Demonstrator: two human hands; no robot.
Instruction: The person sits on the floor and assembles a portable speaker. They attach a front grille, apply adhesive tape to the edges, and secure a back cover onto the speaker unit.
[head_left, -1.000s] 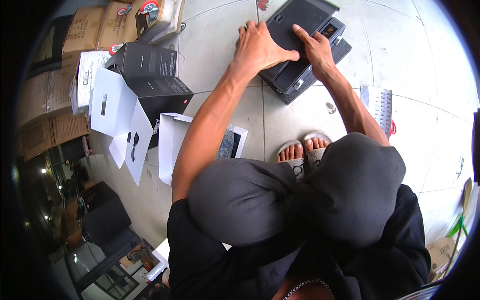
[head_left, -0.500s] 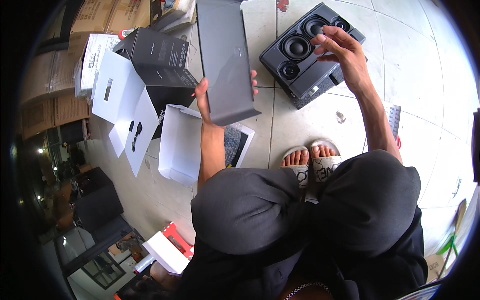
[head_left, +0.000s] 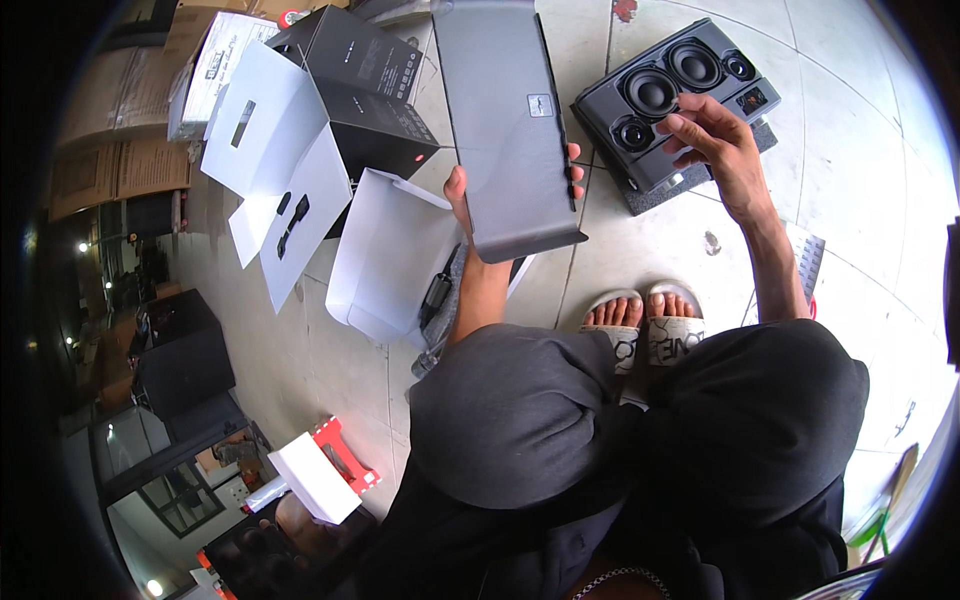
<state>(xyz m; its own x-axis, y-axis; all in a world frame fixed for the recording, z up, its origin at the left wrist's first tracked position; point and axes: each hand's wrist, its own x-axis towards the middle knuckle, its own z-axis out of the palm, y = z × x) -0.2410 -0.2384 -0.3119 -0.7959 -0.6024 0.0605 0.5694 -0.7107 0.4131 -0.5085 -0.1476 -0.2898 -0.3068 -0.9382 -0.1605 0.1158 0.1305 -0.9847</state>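
Observation:
My left hand [head_left: 457, 192] grips a long dark grey cover panel [head_left: 503, 120] by its near part, thumb on one long edge and fingertips round the other. The panel has a curved lip at its near end and a small pale label on its inner face. A black loudspeaker [head_left: 612, 98] lies to the right with several round drivers facing up. Over its near right part hovers my right hand [head_left: 735, 165], thumb and forefinger brought together. Whatever may be between those fingertips is too small to make out. Under the loudspeaker is a grey speckled block [head_left: 757, 142].
Left of the panel are a black printed carton [head_left: 385, 125] with white flaps [head_left: 270, 140] spread open and a white open box [head_left: 385, 255] with a dark cable beside it. Brown cartons [head_left: 150, 165] stack at far left. A red-and-white box [head_left: 318, 475] lies lower left.
The view has shifted, so most things sit farther right or lower. The panel is turned slightly, with its label now showing. My right thumb and forefinger look closer together.

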